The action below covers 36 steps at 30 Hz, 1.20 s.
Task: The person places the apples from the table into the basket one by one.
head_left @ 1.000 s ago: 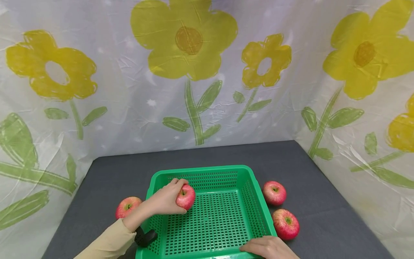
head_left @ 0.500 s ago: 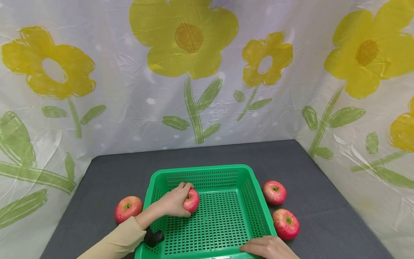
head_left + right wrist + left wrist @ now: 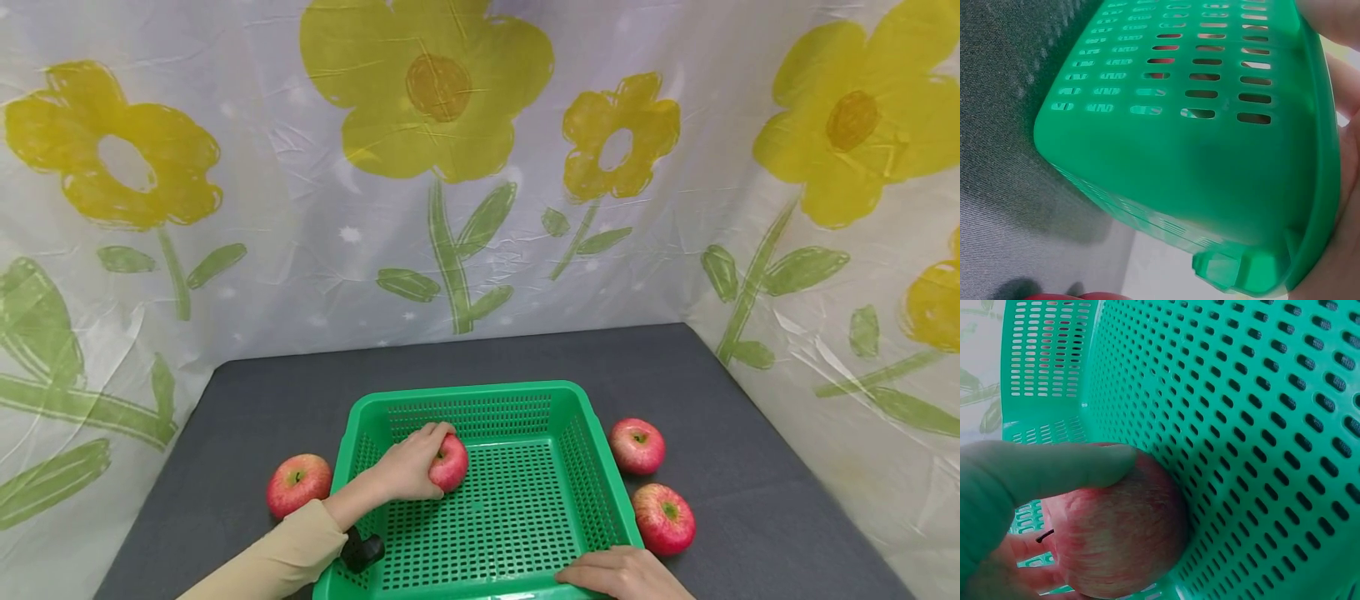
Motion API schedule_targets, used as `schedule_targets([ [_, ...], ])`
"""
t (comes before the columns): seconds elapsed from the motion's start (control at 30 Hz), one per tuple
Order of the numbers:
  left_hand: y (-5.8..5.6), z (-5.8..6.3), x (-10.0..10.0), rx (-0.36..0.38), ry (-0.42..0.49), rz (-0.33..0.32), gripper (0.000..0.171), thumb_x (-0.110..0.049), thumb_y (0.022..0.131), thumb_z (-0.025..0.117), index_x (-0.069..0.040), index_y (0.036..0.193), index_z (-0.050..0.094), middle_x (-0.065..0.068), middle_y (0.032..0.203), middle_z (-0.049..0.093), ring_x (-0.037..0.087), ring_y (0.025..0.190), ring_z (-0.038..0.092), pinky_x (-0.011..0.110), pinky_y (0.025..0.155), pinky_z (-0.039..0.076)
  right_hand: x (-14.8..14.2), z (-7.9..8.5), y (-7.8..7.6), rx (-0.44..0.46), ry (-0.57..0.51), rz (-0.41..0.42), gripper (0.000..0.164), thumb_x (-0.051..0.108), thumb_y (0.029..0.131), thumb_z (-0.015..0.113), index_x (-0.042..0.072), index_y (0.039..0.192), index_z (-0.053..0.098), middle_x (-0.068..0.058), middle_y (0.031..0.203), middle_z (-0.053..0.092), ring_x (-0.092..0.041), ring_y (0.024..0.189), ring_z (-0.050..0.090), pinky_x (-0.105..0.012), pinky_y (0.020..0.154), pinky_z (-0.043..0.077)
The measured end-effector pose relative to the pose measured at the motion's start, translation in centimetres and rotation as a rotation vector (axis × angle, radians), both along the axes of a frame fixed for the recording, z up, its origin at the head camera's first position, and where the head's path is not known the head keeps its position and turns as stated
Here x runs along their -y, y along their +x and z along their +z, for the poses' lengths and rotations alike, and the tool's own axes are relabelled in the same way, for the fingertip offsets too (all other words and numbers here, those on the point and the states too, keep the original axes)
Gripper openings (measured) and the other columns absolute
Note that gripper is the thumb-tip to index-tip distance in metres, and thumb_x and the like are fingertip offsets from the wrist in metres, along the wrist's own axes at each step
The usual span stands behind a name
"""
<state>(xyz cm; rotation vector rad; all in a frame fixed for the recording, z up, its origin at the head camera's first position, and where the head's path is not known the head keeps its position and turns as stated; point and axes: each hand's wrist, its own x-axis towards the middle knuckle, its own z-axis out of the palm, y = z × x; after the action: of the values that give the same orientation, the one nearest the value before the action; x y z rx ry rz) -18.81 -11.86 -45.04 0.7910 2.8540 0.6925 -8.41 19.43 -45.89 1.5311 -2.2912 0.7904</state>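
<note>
Apples, head view: four on show, one in the hand and three out on the dark tabletop [image 3: 277,396].
Held apple: here it is, the held apple [image 3: 453,463], inside the one green basket [image 3: 468,389], around 10 o'clock from its middle, round and red.
Loose apples: the left apple [image 3: 299,485] sits outside at 9 o'clock; across the way it's a pair, the far apple [image 3: 637,446] between 2 and 3, the near apple [image 3: 663,519] just past 3.
Hands: two in play! Left hand [image 3: 411,468] in from 8 o'clock, thumb and fingers clasped round the held apple; right hand [image 3: 626,572] at 4 o'clock, fingers over the basket's near rim.
Left arm: one beige sleeve [image 3: 281,557], one black device [image 3: 363,550] at the wrist.
Backdrop: pale cloth [image 3: 322,225], five yellow flowers [image 3: 390,117], one cut off at 3 o'clock.
Apple, left wrist view: close in now, mottled red with paler streaks, thin dark stem pointing to 9 o'clock; thumb across the top, fingers lower round the stem side. Whether it touches the slotted floor, cannot tell.
Basket, right wrist view: one corner, rows of slots, rim caught between thumb and fingers at 3 o'clock; two red shapes, mostly out of frame, at 7.
</note>
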Motion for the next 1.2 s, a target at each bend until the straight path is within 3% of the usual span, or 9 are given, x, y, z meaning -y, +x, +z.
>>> schedule_targets([
  [0.3,0.2,0.2,0.0,0.012,-0.013,0.008,0.079,-0.012,0.056,0.082,-0.005,0.122,0.04,0.014,0.113,0.045,0.028,0.095,0.048,0.039,0.058,0.046,-0.1,0.0,-0.1,-0.011,0.009,-0.006,0.035,0.032,0.076,0.066,0.022,0.108,0.059,0.012,0.094,0.061,0.007,0.084,0.052,-0.003,0.067,0.032],
  [0.43,0.4,1.0,0.6,0.027,-0.013,0.018,0.079,-0.022,0.065,0.078,-0.002,0.129,0.035,0.017,0.117,0.042,0.028,0.096,0.049,0.036,0.059,0.046,-0.1,-0.1,-0.1,-0.011,0.009,-0.006,0.036,0.033,0.075,0.066,0.022,0.109,0.059,0.012,0.094,0.06,0.006,0.084,0.052,-0.003,0.067,0.032],
  [0.53,0.8,2.5,1.5,0.028,0.0,0.06,0.077,-0.033,0.075,0.07,-0.004,0.134,0.031,0.018,0.123,0.04,0.028,0.097,0.051,0.034,0.058,0.045,0.0,-0.1,-0.1,0.004,0.01,-0.005,0.037,0.032,0.075,0.067,0.023,0.11,0.058,0.012,0.095,0.061,0.006,0.084,0.052,-0.003,0.067,0.032],
  [0.67,2.0,5.7,3.6,-0.022,0.043,0.124,0.073,-0.042,0.08,0.062,-0.009,0.137,0.03,0.017,0.13,0.038,0.031,0.103,0.051,0.039,0.063,0.047,0.0,-0.1,0.0,0.011,0.009,-0.008,0.037,0.033,0.075,0.067,0.022,0.109,0.059,0.013,0.096,0.06,0.006,0.084,0.053,-0.003,0.066,0.031],
  [0.77,3.0,7.8,5.9,-0.071,0.095,0.158,0.07,-0.045,0.081,0.059,-0.009,0.135,0.033,0.015,0.13,0.039,0.032,0.111,0.045,0.047,0.074,0.045,0.0,-0.1,-0.1,-0.005,0.009,-0.012,0.037,0.035,0.075,0.066,0.023,0.109,0.059,0.013,0.096,0.06,0.006,0.084,0.053,-0.004,0.067,0.031],
  [0.87,3.9,9.1,8.2,-0.095,0.15,0.186,0.068,-0.043,0.083,0.058,-0.007,0.134,0.033,0.015,0.13,0.038,0.033,0.116,0.039,0.052,0.083,0.039,-0.1,-0.1,-0.1,-0.007,0.005,-0.006,0.037,0.034,0.076,0.066,0.023,0.11,0.058,0.013,0.095,0.06,0.006,0.084,0.053,-0.004,0.067,0.032],
  [1.0,5.0,9.2,11.0,-0.095,0.194,0.221,0.065,-0.036,0.084,0.059,-0.005,0.135,0.031,0.015,0.132,0.035,0.034,0.119,0.034,0.045,0.08,0.043,-0.2,-0.1,0.0,0.001,-0.004,0.002,0.037,0.032,0.076,0.066,0.022,0.111,0.058,0.011,0.095,0.06,0.005,0.083,0.052,-0.004,0.068,0.033],
  [1.1,5.9,8.3,12.6,-0.128,0.197,0.216,0.066,-0.028,0.082,0.063,-0.004,0.134,0.031,0.015,0.131,0.035,0.035,0.118,0.034,0.046,0.079,0.043,-0.2,-0.2,0.0,0.018,-0.009,0.004,0.038,0.033,0.076,0.066,0.022,0.112,0.057,0.011,0.096,0.06,0.005,0.083,0.053,-0.004,0.069,0.033],
  [1.2,6.7,6.9,13.7,-0.156,0.185,0.22,0.073,-0.025,0.078,0.068,-0.002,0.135,0.029,0.018,0.131,0.035,0.038,0.117,0.034,0.054,0.081,0.036,-0.2,-0.3,0.0,0.019,-0.016,0.005,0.038,0.034,0.077,0.065,0.023,0.112,0.057,0.011,0.096,0.06,0.004,0.084,0.053,-0.004,0.068,0.033],
])
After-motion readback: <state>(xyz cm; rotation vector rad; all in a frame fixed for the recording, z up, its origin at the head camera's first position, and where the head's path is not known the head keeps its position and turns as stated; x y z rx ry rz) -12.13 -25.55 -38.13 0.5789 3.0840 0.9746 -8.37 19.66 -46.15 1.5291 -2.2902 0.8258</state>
